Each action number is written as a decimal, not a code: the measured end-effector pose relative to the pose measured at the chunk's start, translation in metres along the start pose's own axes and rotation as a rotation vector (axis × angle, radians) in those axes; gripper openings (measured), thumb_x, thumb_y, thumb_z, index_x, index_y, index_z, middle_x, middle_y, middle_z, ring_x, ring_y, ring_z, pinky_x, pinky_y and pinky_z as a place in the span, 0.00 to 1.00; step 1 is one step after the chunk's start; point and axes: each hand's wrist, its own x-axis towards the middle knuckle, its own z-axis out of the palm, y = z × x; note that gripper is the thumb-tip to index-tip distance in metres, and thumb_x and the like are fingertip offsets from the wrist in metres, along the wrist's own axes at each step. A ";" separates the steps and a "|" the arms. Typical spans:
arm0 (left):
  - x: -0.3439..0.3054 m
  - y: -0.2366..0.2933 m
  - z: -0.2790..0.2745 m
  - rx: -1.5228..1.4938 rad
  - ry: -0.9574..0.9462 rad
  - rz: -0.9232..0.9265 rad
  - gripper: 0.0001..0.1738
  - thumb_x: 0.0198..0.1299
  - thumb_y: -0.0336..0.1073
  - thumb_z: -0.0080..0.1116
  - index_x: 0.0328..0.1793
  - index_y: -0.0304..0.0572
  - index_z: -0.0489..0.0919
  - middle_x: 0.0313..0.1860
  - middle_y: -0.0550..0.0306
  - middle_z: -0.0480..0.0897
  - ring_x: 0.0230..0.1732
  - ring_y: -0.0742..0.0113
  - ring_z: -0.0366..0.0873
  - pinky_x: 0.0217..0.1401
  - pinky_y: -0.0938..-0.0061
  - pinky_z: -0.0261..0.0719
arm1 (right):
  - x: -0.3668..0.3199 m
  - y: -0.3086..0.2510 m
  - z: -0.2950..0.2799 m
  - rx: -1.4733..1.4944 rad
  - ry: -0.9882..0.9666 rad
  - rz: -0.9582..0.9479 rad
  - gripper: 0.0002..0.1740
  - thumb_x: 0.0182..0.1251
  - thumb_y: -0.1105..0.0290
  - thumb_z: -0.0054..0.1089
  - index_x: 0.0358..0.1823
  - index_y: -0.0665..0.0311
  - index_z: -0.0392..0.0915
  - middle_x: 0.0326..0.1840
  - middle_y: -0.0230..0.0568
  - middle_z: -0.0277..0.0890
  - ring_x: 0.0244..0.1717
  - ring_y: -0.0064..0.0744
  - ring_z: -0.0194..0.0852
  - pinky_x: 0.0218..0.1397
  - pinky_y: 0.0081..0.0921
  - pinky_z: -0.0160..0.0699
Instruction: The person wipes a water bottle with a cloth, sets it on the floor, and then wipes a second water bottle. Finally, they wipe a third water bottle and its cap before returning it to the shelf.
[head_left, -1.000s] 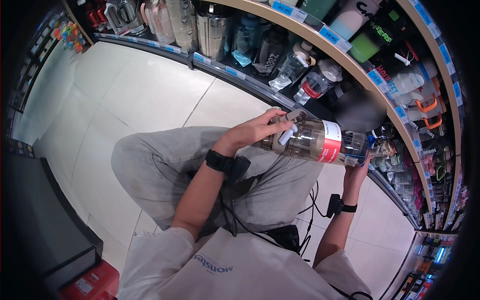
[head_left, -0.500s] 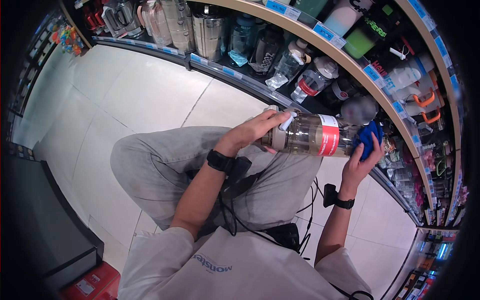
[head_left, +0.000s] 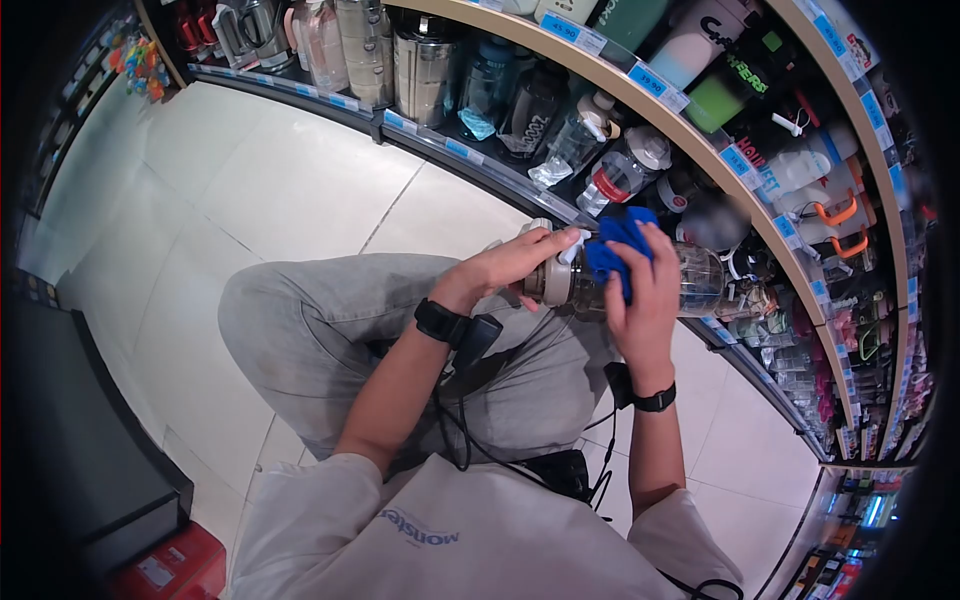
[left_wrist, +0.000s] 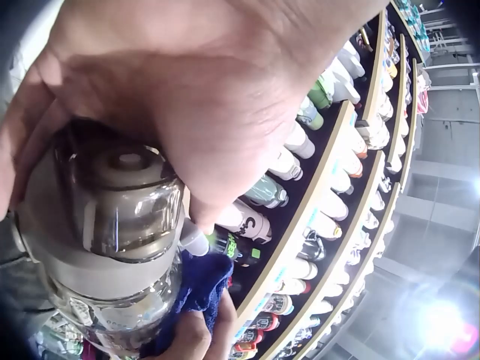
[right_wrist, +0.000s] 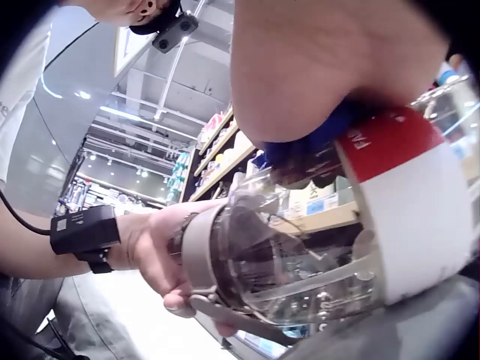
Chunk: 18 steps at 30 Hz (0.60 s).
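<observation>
A large clear water bottle with a grey lid lies sideways above the person's lap. My left hand grips it at the lid end, thumb along the top beside a white latch. In the left wrist view the lid has a smoky see-through cap. My right hand holds a blue cloth against the bottle's side near the lid, fingers bent over the cloth. The red and white label shows in the right wrist view, but the hand covers it in the head view.
Shelves of bottles curve along the front and right, with a similar red-labelled bottle on the bottom shelf. A red box stands at lower left beside a dark grey unit. Black cables hang over the lap.
My right hand came from under the bottle's base, with the blue cloth bunched at that end, then moved left along the bottle toward the lid. The left hand has kept its grip.
</observation>
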 end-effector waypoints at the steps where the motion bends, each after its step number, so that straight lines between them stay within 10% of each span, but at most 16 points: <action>1: 0.000 -0.002 0.001 -0.001 0.016 0.002 0.48 0.75 0.75 0.43 0.83 0.44 0.63 0.60 0.51 0.81 0.48 0.69 0.87 0.29 0.75 0.90 | 0.002 -0.006 0.004 0.014 -0.022 -0.027 0.20 0.61 0.74 0.67 0.56 0.59 0.83 0.72 0.52 0.72 0.76 0.61 0.68 0.77 0.55 0.66; 18: -0.002 -0.001 -0.001 -0.006 0.066 0.009 0.48 0.73 0.78 0.39 0.81 0.47 0.67 0.56 0.52 0.83 0.45 0.68 0.87 0.30 0.74 0.89 | 0.002 0.001 -0.005 -0.167 0.049 0.106 0.20 0.68 0.70 0.68 0.62 0.56 0.81 0.72 0.49 0.72 0.72 0.58 0.71 0.77 0.54 0.65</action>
